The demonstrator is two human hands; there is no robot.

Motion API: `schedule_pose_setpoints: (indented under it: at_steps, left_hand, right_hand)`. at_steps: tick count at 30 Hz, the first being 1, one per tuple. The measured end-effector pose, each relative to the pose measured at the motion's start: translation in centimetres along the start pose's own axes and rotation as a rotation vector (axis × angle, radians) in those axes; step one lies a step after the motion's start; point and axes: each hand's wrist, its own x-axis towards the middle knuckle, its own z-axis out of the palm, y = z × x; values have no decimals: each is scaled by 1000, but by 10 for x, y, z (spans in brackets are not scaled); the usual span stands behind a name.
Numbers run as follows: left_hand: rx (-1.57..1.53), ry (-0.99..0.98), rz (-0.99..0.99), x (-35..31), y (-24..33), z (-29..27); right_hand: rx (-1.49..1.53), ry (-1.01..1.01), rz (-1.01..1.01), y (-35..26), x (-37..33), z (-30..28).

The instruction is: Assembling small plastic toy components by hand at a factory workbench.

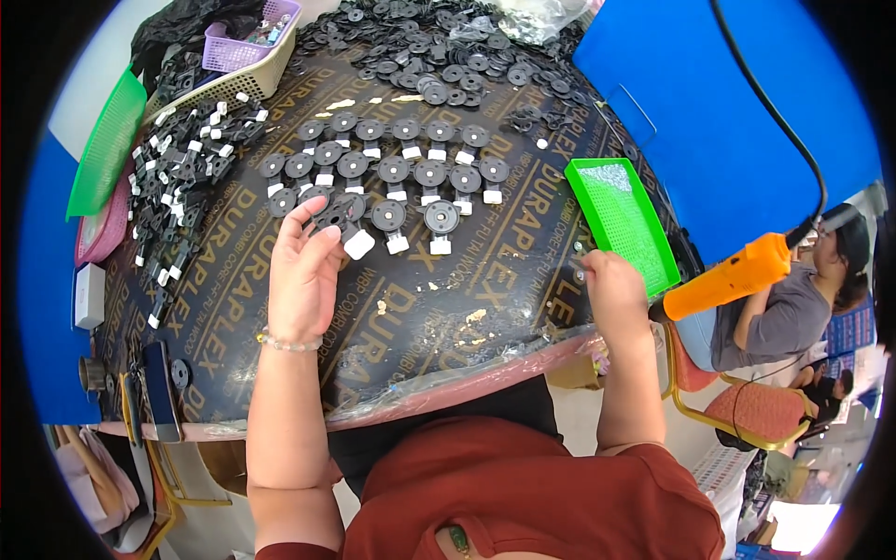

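My left hand (pixel 306 275) grips a black plastic part with a white block on its end (pixel 357 243), between thumb and fingers, at the near left edge of the laid-out parts. Several similar black round parts with white tabs (pixel 440 217) lie in rough rows on the dark table (pixel 448 317). On the right, my right hand (pixel 618 287) is closed in a pinch beside the near end of a green tray (pixel 644 247). Something small and shiny shows at its fingertips, too small to name. Small silvery pieces (pixel 605 175) lie at the tray's far end.
Black discs (pixel 448 56) are heaped at the back, and black-and-white parts (pixel 182 182) on the left. A purple basket (pixel 231 49) sits in a beige one. An orange corded tool (pixel 733 277) hangs at right. A phone (pixel 161 390) lies near left; another person (pixel 789 313) sits beyond.
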Motion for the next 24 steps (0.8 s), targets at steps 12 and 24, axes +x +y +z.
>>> schedule_pose_setpoints:
  at_steps: [12,24]
  left_hand:
    - [-100,-130,-130,-2,3,-7]
    - [31,-212,-161,-9,2,10]
  right_hand:
    - [-95,-68,-16,1,14,17]
    - [-55,-54,-89,7,22,25]
